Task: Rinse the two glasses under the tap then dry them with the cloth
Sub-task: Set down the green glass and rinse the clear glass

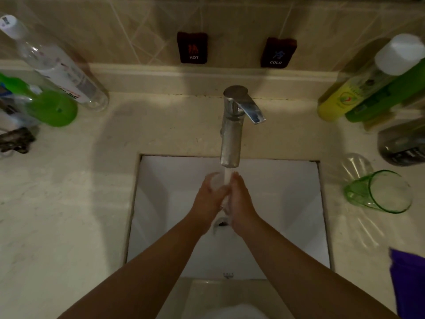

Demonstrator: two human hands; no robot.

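A clear glass is held between both my hands under the running stream of the chrome tap, above the white sink. My left hand wraps its left side and my right hand presses against its right side; most of the glass is hidden by my fingers. A second, green-tinted glass stands on the counter right of the sink. A purple cloth lies at the right edge of the view.
Bottles crowd both back corners: a clear one and a green one at left, yellow and green ones at right, plus a dark jar. HOT and COLD tags hang on the tiled wall.
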